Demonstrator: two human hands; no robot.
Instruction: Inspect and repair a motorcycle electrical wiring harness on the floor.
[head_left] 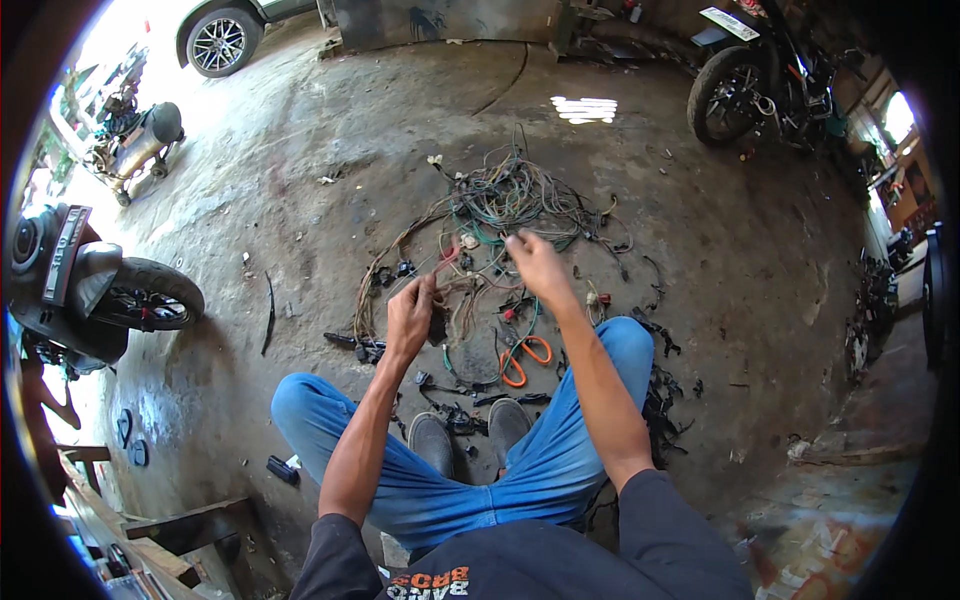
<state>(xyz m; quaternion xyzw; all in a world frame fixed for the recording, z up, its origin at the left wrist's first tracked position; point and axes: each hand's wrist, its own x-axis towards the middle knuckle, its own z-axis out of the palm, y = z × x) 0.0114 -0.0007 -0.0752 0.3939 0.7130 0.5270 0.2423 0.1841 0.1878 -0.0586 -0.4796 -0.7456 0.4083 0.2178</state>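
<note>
My left hand (410,312) is closed round a red wire (450,256) that runs up toward the pile; a dark piece hangs beside its fingers. Farther right, my right hand (537,268) reaches to the near edge of a tangled heap of wires (520,192), fingertips pinched together; what they hold, if anything, is too small to tell. Orange-handled scissors (514,372) lie on the floor between my knees, below the right hand. Loose wires and small connectors surround both hands.
Black scraps (660,410) are strewn by my right knee, more near my shoes (430,440). A motorcycle (100,290) stands at left, another motorcycle (730,95) at far right. Sandals (138,452) and a wooden bench (190,525) are at lower left; a car wheel (218,42) shows at the back.
</note>
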